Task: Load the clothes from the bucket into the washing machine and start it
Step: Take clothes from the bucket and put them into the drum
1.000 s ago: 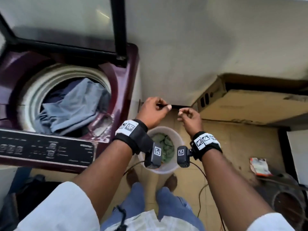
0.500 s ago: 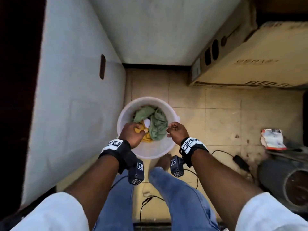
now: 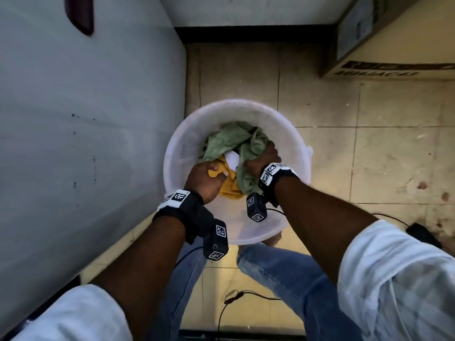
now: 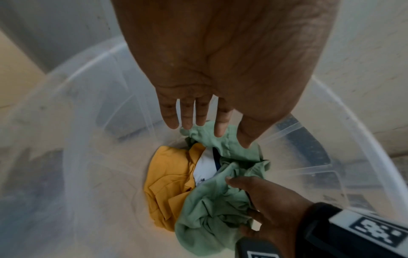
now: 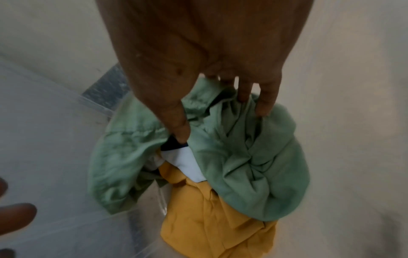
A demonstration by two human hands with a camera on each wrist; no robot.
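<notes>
A translucent white bucket (image 3: 293, 134) stands on the tiled floor beside the washing machine's grey side panel (image 3: 86, 119). Inside lie a green garment (image 3: 229, 141), a yellow garment (image 3: 227, 187) and a bit of white cloth (image 3: 232, 158). My right hand (image 3: 261, 161) is down in the bucket; its thumb and fingers dig into the green garment (image 5: 253, 165) and pinch it. My left hand (image 3: 206, 177) hovers over the yellow garment (image 4: 170, 178) with fingers (image 4: 187, 120) straight, holding nothing. The machine's drum is out of view.
A cardboard box (image 3: 394, 33) sits on the floor at the far right. A thin cable (image 3: 226, 306) and a black plug (image 3: 423, 232) lie on the tiles. My jeans-clad legs (image 3: 278, 271) stand just behind the bucket.
The view dropped from the open machine to the bucket. Both hands went down into the bucket, and the right hand took hold of the green garment.
</notes>
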